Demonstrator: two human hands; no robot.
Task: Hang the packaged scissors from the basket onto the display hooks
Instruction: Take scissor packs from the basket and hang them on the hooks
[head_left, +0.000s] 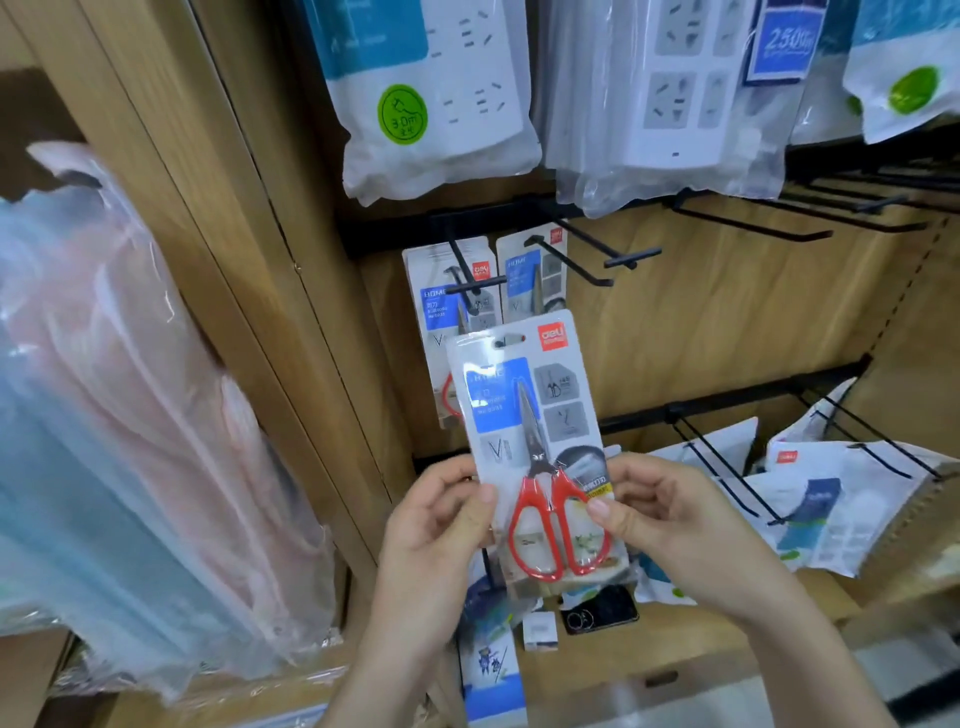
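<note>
While both hands' fingers (485, 499) pinch its lower edges, the scissors blister pack (535, 441) looks light, stiff, slippery.

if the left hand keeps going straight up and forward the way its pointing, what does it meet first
Likely the hanging scissors pack on the left hook, straight above the left hand. The held pack it grips would get there sooner. Depth is hard to judge from one view.

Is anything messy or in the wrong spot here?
Yes: a black phone-like thing and a small white box lie loose on the wooden shelf, while the hung scissors packs sit neatly. The held scissors pack looks fine.
</note>
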